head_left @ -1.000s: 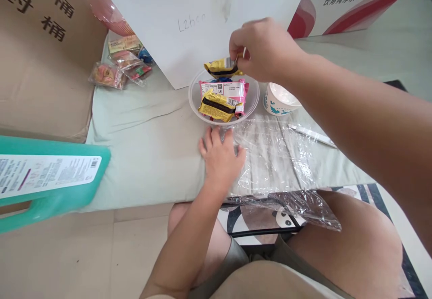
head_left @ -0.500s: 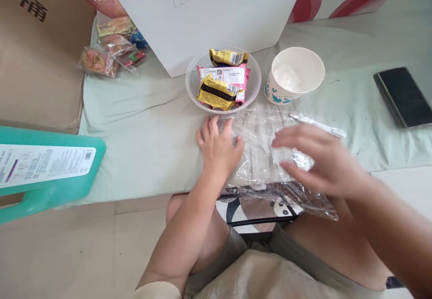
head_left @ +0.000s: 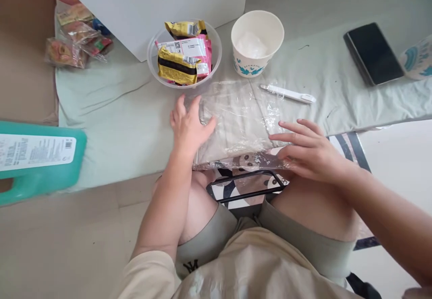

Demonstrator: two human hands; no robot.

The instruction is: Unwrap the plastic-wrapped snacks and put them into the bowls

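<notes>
Drawing right hand (head_left: 308, 152) back since first frame to right side of clear film (head_left: 236, 119), fingers parted, any grip unclear; letting film overhang cloth (head_left: 128, 132) edge, risking slipping if tugged; resting left hand (head_left: 189, 128), splayed, empty, at film's left.
</notes>
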